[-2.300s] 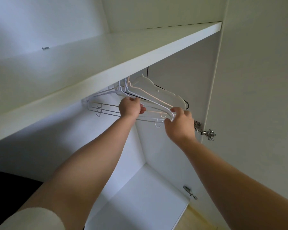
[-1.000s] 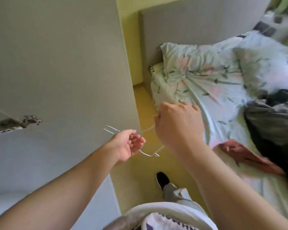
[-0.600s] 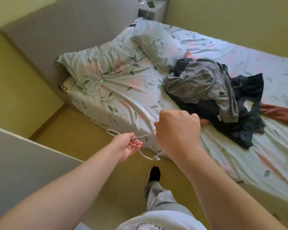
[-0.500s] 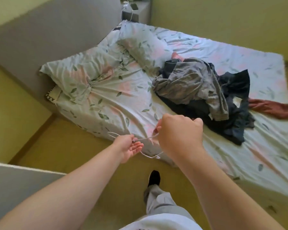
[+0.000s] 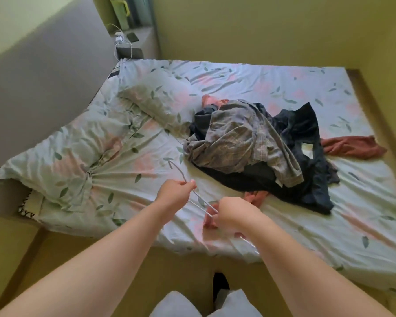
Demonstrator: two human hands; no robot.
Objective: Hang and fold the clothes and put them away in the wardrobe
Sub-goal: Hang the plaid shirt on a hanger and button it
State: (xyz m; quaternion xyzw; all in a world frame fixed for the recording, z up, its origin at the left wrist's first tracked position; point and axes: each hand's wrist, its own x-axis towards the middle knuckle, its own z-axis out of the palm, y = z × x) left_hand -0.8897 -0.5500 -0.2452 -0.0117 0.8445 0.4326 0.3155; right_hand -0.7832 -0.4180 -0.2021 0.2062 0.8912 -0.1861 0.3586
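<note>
The left hand (image 5: pixel 175 193) pinches the thin white hanger (image 5: pixel 200 203) under its hook, the right hand (image 5: pixel 232 216) curled round it lower down, over the bed (image 5: pixel 295 227); light, stiff, slippery, I'd say. That clothes pile (image 5: pixel 249 143) beyond looks limp; lift by a collar.

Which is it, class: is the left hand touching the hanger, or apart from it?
Touching. The head view shows the left hand pinching the hanger just below its hook, with thumb and fingertips pressed on the wire.
</note>
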